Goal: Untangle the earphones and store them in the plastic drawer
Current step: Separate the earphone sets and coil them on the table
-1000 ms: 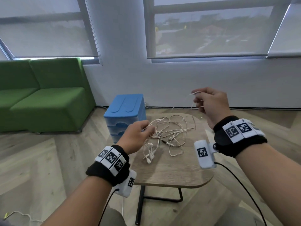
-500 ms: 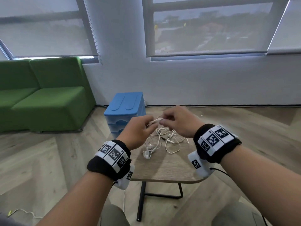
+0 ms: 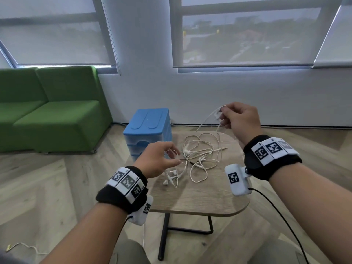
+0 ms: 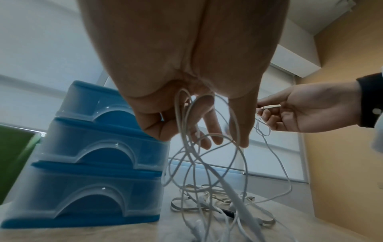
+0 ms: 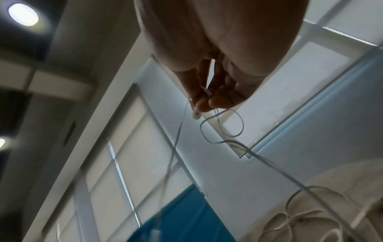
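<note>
**Pulling one strand free without making the knot tighter**

From the head view, my right hand (image 3: 240, 119) is raised above the far side of the small table (image 3: 200, 199), and its fingers pinch one earbud end of the earphones (image 3: 198, 159). My left hand (image 3: 158, 159) is lower, near the table's left edge, with its fingers half curled around a few loops. Most of the cable lies on the table in a loose heap. The blue drawer unit (image 3: 148, 128) stands just beside the heap on the left, and its drawers look closed.

From the left wrist view, several loops hang through my fingers (image 4: 209, 126). I think I should hold them loosely, so the strand can slide when the other hand pulls.

From the right wrist view, thumb and fingertips (image 5: 209, 101) are closed firmly on the earbud stem, and the cable drops from there to the heap. In my judgement, a slow and steady pull is best. If a loop catches, I should stop and open it, not pull harder.
</note>
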The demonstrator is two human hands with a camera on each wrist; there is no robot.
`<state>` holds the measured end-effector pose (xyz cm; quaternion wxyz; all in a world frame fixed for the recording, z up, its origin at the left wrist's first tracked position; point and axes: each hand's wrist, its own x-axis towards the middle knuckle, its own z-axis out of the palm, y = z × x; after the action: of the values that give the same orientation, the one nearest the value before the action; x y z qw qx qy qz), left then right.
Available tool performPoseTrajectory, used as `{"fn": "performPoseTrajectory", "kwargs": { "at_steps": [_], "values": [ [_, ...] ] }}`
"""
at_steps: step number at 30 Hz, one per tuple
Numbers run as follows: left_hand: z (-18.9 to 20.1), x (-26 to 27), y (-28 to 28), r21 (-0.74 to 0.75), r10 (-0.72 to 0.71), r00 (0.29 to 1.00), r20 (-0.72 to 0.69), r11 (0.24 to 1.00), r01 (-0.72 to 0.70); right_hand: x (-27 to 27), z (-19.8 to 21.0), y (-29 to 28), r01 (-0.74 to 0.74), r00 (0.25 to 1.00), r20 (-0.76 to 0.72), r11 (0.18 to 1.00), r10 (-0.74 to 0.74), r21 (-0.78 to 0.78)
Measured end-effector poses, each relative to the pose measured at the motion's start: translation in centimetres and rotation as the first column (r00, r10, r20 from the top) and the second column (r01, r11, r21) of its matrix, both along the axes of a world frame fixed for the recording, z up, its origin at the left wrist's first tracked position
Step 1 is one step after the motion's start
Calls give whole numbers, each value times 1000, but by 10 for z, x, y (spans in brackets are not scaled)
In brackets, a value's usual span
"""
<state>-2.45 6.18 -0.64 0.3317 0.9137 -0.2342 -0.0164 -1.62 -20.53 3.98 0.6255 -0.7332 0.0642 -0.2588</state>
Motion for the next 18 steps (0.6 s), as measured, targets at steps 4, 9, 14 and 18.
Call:
{"fn": "performPoseTrajectory", "kwargs": {
  "at_steps": [4, 9, 14, 18],
  "values": [
    [-4, -1, 5, 28, 13, 1000, -2, 1000, -13, 5, -4, -5, 29, 1000, -3, 994, -29, 106],
    [12, -2, 5, -177, 44, 999, 27, 983, -39, 0, -19, 0, -218, 961, -173, 976, 214, -1],
    [38, -2, 4, -343, 57, 998, 29, 938, -44, -1, -41, 2, -274, 933, -260, 959, 247, -74],
    [48, -3, 3, -468, 52, 999, 12, 883, -40, -1, -46, 7, -295, 927, -281, 946, 249, -137]
  ]
}}
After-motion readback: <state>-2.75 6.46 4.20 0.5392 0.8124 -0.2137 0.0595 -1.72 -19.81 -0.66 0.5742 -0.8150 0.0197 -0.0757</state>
